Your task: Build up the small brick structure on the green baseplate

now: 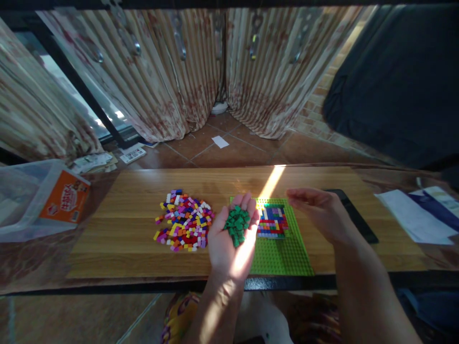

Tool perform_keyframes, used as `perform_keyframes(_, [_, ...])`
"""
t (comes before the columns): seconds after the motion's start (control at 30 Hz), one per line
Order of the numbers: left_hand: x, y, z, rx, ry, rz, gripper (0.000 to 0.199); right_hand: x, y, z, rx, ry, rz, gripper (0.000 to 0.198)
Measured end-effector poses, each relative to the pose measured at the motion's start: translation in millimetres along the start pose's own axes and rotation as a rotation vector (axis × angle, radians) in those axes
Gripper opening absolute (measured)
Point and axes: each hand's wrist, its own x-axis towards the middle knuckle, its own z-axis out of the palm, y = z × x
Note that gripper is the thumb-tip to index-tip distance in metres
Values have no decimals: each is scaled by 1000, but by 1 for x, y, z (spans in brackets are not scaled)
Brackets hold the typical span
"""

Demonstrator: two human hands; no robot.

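My left hand (229, 239) is nearest me, turned palm up with the fingers cupped just enough to make a bowl, so the heap of small green bricks (236, 223) sits loose in it without rolling off; nothing is pinched, the bricks only rest on the palm. I hold it over the near left corner of the green baseplate (283, 253), close to where the bricks would go. My right hand (317, 210) hovers over the baseplate's right half, fingers loosely curled and apart, empty, its fingertips pointing toward the cupped hand as if ready to pick from it. On the baseplate, past my left fingers, a patch of coloured rows (273, 222) is already pressed in, filling part of the far half and leaving the near half bare. Left of the baseplate lies the mixed pile of coloured bricks (184, 220), spread flat on the wooden board (125, 239) so each colour shows. Just right of the baseplate lies a dark phone (353, 215). Beyond it, a sun streak (272, 180) crosses the board.
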Motion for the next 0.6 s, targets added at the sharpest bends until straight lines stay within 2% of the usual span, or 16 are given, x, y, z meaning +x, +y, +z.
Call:
perform_keyframes(0.1, [0, -1, -2, 4, -38, -11, 30, -13, -26, 15, 68, -63, -107, 13])
perform_keyframes(0.13, [0, -1, -3, 9, -43, -6, 31, -18, -35, 21, 69, -124, -140, 11])
perform_keyframes(0.23, [-1, -1, -4, 26, -50, 6, 31, -32, -56, 40, 6, -317, -262, 9])
perform_keyframes(0.3, [-1, -1, -5, 34, -64, 5, 32, -37, -62, 50, -80, -380, -333, 14])
perform_keyframes(0.47, [0, -1, -8, 24, -103, 3, 32, -37, -57, 61, -309, -417, -501, 23])
perform_keyframes(0.6, [0, 0, -6, 14, -101, 2, 32, -36, -57, 64, -268, -401, -468, 18])
